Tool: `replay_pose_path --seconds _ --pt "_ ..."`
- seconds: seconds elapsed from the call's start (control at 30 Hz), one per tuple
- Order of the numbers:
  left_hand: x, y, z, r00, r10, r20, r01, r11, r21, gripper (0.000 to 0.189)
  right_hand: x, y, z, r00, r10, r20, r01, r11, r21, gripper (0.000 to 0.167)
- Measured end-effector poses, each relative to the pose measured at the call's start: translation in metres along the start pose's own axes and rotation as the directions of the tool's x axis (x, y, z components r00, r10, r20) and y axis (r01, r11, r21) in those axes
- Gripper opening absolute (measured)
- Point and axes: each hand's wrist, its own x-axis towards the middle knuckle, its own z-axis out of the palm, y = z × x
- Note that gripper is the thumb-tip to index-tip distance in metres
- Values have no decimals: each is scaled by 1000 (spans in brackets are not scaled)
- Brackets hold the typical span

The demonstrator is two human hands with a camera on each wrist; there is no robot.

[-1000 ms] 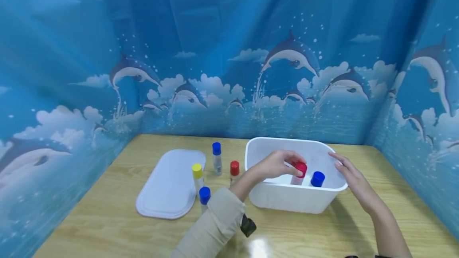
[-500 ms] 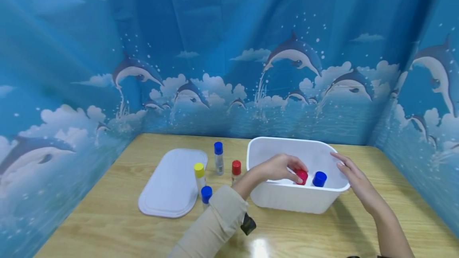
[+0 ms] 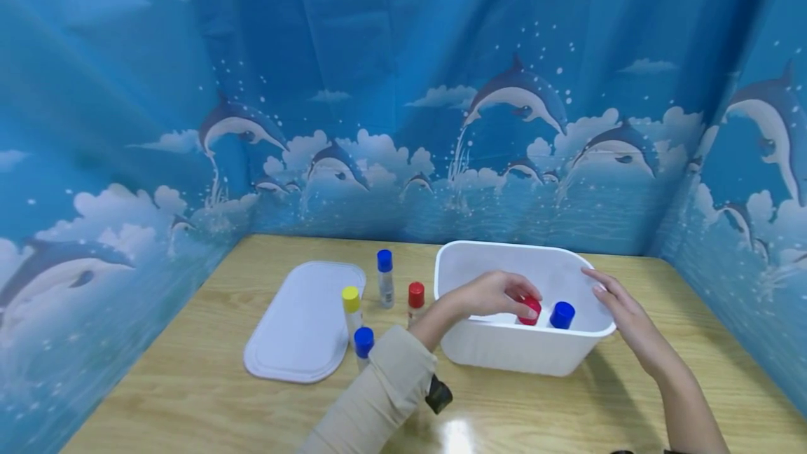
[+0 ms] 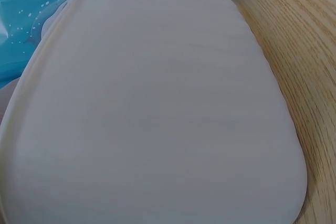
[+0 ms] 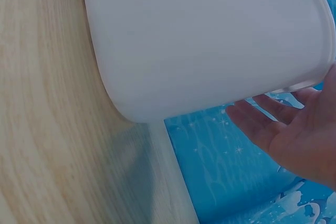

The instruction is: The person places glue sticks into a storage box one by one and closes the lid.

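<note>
In the head view my left hand (image 3: 494, 294) reaches over the near rim of a white plastic bin (image 3: 504, 349). Its thumb and fingers pinch the red cap of a glue stick (image 3: 529, 312) inside; the bin's wall hides the lower part. A blue-capped glue stick (image 3: 562, 315) stands to its right in the bin. At the bin's right end, my right hand (image 3: 624, 310) touches the rim, its fingers spread along the outside wall in the right wrist view. The left wrist view is mostly filled by the bin's outer wall (image 4: 157, 103).
Left of the bin are more glue sticks: one blue-capped (image 3: 385, 279) at the back, one red-capped (image 3: 416, 296), one yellow-capped (image 3: 352, 314) and a blue-capped one (image 3: 363, 343) partly behind the sleeve. A flat white lid (image 3: 296, 328) lies farther left. A dolphin-print curtain (image 3: 378, 90) encloses the table.
My left hand has lowered the red-capped glue stick deeper into the bin, then stayed nearly still. My right hand has kept its place at the rim.
</note>
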Motion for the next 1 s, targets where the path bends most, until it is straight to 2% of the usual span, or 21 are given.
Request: replay_pose_path --seconds 0.13,0.2,0.27,0.4,0.53,0.63,0.73,1.0 --pt "1 0 0 998 49 -37 -50 999 -11 25 -1 0 0 1000 9 -6 -9 1000 -10 55" --pt "1 1 -1 991 90 -102 -93 995 -26 25 -1 -1 0 1000 13 -1 -13 1000 9 56" --pt "-1 3 -3 975 126 -181 -136 990 -46 25 0 -1 1 1000 18 5 -18 999 26 56" --pt "-15 13 -6 927 203 -316 -234 970 -64 25 0 -1 2 1000 20 7 -21 998 55 56" --pt "-46 26 -7 884 280 -374 -302 953 -2 27 -2 -4 2 999 32 6 -32 997 65 57" --pt "-73 29 -10 865 304 -399 -317 948 34 27 -3 -5 2 999 33 7 -33 997 71 58" --pt "-100 24 -16 864 294 -409 -304 952 42 26 -2 -6 3 999 40 8 -40 997 73 59" --pt "-168 -3 -41 875 175 -452 -176 984 41 26 -2 -5 2 999 34 10 -34 997 62 58"
